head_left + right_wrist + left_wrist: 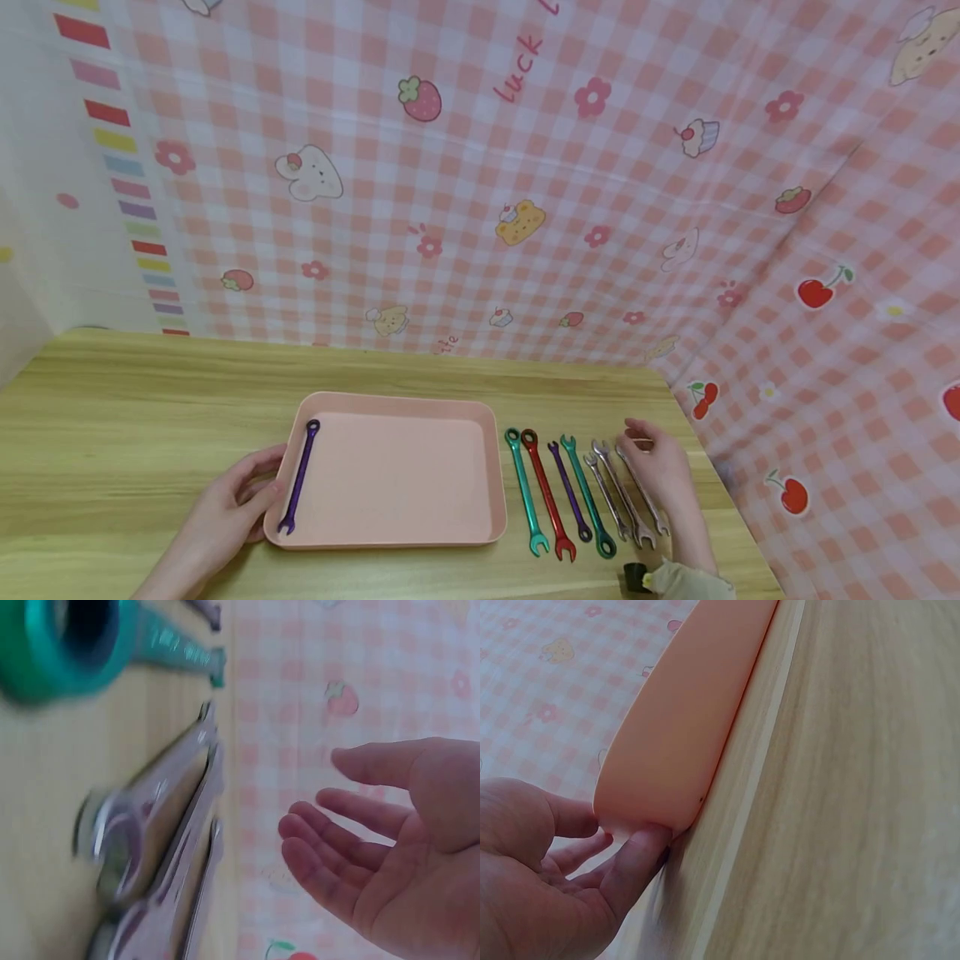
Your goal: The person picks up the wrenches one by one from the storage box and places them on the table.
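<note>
A shallow pink tray [405,546] lies on the table with a purple combination wrench [298,479] along its left side. At the tray's near left corner, my left hand [232,504] holds the edge; in the left wrist view its thumb and a finger [634,870] meet the corner. To the right of the tray lies a row of wrenches: teal [525,492], red [547,496], a second purple one [570,492], a darker teal one [588,496], then silver ones [622,492]. Over the rightmost silver wrench [645,492] hovers my right hand [660,462], its relaxed fingers holding nothing.
The wooden table [150,433] meets a checked pink cloth [360,233] at the back and another cloth wall [847,392] at the right, close beside my right hand. A small dark object [636,577] shows by my right sleeve [690,581].
</note>
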The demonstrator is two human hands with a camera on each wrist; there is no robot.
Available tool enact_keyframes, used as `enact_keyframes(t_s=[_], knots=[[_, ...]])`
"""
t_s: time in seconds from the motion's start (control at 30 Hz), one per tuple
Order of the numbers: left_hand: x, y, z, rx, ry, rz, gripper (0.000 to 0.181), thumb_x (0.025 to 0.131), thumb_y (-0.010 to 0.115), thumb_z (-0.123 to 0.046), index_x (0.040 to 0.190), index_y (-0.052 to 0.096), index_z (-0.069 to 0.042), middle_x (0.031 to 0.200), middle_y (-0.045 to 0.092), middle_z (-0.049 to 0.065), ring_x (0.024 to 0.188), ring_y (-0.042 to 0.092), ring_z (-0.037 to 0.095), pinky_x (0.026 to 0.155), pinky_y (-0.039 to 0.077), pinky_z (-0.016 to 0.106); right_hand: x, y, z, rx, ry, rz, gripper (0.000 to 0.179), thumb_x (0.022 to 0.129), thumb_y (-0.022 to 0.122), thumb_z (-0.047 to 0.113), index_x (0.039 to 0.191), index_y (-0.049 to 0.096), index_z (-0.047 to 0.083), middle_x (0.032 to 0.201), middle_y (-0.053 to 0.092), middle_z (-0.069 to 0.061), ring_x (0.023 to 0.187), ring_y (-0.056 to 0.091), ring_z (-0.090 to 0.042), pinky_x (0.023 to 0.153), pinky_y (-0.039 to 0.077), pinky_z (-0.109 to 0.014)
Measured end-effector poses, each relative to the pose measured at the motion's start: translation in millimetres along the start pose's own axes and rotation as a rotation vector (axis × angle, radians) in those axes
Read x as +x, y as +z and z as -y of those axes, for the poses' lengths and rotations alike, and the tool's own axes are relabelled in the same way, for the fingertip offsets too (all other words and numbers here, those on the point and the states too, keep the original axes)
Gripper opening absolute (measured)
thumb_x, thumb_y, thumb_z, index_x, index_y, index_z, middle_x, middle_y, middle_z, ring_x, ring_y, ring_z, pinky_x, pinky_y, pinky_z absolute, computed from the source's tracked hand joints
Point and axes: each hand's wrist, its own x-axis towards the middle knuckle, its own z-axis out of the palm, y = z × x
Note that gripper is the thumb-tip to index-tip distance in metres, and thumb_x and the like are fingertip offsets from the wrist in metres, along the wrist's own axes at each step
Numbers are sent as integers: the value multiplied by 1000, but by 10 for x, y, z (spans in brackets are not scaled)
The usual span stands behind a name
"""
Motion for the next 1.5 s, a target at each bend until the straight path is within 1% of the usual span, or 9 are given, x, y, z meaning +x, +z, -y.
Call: enact_keyframes(t_s=[0.17, 0.27, 0.4, 0.73, 0.9, 1.1, 1.23, 1.37, 1.5], knots=[[-2, -7, -9, 6, -1, 4, 56, 112, 49, -15, 163, 30, -2, 159, 47, 32, 99, 58, -16, 77, 65, 24, -58, 43, 210, 68, -63, -42, 42, 105, 64, 17, 142, 61, -2, 138, 68, -27, 123, 68, -39, 101, 62, -45], [1, -10, -13, 7, -3, 7, 56, 112, 49, -16, 163, 30, -2, 159, 47, 32, 100, 57, -16, 77, 65, 24, -88, 72, 304, 113, -80, -47, 41, 106, 62, 17, 143, 61, 0, 140, 67, -25, 125, 67, -37, 104, 61, -46], [5, -14, -13, 11, -3, 10, 57, 112, 50, -16, 163, 30, -2, 159, 47, 32, 100, 57, -15, 76, 64, 24, -127, 111, 400, 147, -103, -45, 40, 106, 62, 16, 143, 62, 1, 142, 66, -24, 127, 66, -36, 106, 60, -47], [-4, -10, -13, 11, 4, 6, 57, 112, 50, -16, 163, 30, -2, 158, 47, 32, 99, 59, -13, 74, 64, 25, -178, 227, 556, 171, -143, -27, 38, 105, 64, 14, 141, 64, 2, 142, 67, -22, 127, 66, -35, 105, 61, -45], [2, -8, -5, 12, 12, 6, 57, 112, 50, -16, 163, 30, -2, 158, 47, 32, 98, 59, -13, 72, 63, 25, -220, 290, 623, 196, -185, -32, 37, 103, 67, 12, 138, 66, 2, 139, 69, -22, 125, 67, -35, 102, 62, -44], [-7, -8, 5, 3, 22, 2, 56, 111, 49, -14, 162, 30, -1, 159, 46, 33, 98, 59, -13, 72, 63, 25, -247, 373, 750, 211, -210, -37, 36, 101, 69, 11, 136, 67, 3, 139, 69, -22, 124, 67, -35, 102, 62, -47], [10, -12, -7, 29, 16, 13, 57, 112, 49, -17, 163, 30, -2, 159, 46, 33, 100, 57, -15, 75, 64, 24, -261, 435, 833, 202, -232, -31, 36, 100, 70, 11, 136, 68, 3, 138, 70, -21, 124, 67, -35, 101, 62, -48], [17, -15, -15, 28, 14, 20, 57, 112, 49, -18, 163, 30, -2, 160, 46, 33, 101, 57, -16, 76, 64, 24, -291, 509, 931, 223, -270, -20, 35, 100, 70, 10, 135, 68, 2, 137, 70, -21, 124, 67, -36, 101, 62, -51], [8, -14, 1, 17, 21, 15, 56, 112, 49, -16, 163, 30, -1, 158, 47, 33, 99, 58, -15, 75, 64, 25, -337, 604, 1022, 230, -291, -8, 35, 99, 71, 10, 133, 70, 4, 136, 72, -18, 123, 68, -35, 101, 62, -50]])
